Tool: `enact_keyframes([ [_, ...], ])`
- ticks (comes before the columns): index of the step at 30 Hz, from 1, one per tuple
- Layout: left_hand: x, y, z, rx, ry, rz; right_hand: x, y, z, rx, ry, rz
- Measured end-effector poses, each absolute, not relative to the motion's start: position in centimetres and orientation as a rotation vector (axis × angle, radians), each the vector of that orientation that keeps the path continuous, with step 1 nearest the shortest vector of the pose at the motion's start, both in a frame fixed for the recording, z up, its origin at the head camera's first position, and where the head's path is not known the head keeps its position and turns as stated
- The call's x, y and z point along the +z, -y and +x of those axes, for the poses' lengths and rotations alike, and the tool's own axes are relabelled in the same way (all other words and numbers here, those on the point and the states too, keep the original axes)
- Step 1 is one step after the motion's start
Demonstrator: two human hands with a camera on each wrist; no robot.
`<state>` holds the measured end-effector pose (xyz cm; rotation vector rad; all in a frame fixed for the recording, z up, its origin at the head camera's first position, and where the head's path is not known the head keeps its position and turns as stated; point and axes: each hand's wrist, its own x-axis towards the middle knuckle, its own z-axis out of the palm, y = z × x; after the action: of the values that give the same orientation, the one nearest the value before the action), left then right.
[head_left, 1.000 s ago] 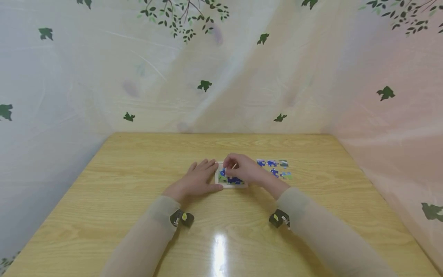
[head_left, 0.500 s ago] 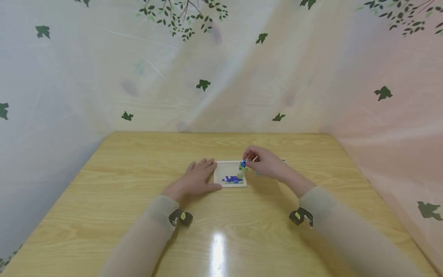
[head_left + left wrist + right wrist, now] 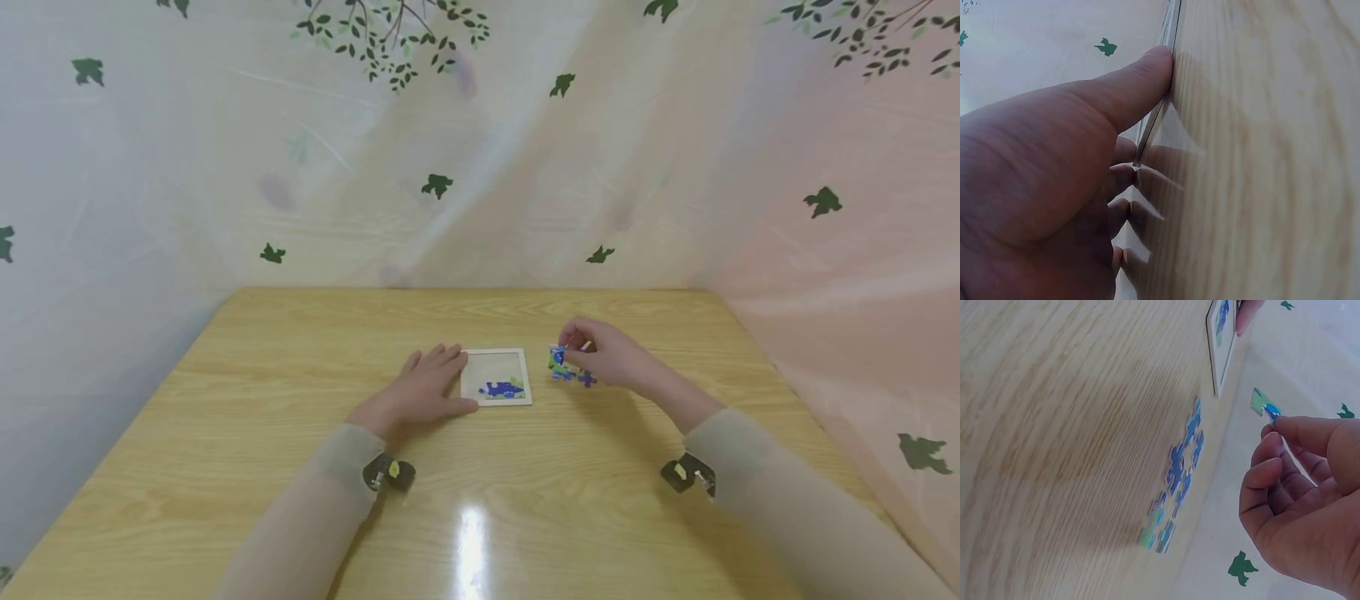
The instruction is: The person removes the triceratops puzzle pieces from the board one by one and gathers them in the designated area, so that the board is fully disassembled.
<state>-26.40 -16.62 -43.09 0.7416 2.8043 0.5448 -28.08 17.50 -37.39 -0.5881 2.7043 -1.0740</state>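
My left hand (image 3: 422, 390) lies with straight fingers at the left side of a white-bordered puzzle frame (image 3: 527, 383), thumb and fingertips touching its edge. Inside the frame, a cluster of joined blue and green puzzle pieces (image 3: 504, 390) sits at the lower part; the rest shows a pale base. My right hand (image 3: 611, 354) pinches one green and blue jigsaw piece (image 3: 1263, 402) between thumb and finger, held above the table to the right of the frame. Several loose pieces (image 3: 1175, 469) lie below this hand, partly hidden by it in the head view.
The wooden table (image 3: 322, 333) extends to a pale curtain (image 3: 360, 208) with printed leaves, which hangs behind and at both sides. Each wrist carries a small dark camera (image 3: 388, 472). A bright light reflection falls on the near part of the table.
My right hand has lifted the jigsaw piece from over the frame and moved right, to above the loose pieces. The left hand stays on the frame's edge.
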Motion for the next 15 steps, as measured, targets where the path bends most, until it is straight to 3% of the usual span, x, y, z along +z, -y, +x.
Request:
enact_keyframes([
  [15, -43.2, 16.7, -26.5, 0.522, -2.813, 0.754, -38.2, -18.8, -27.2, -1.027, -2.650, -0.635],
])
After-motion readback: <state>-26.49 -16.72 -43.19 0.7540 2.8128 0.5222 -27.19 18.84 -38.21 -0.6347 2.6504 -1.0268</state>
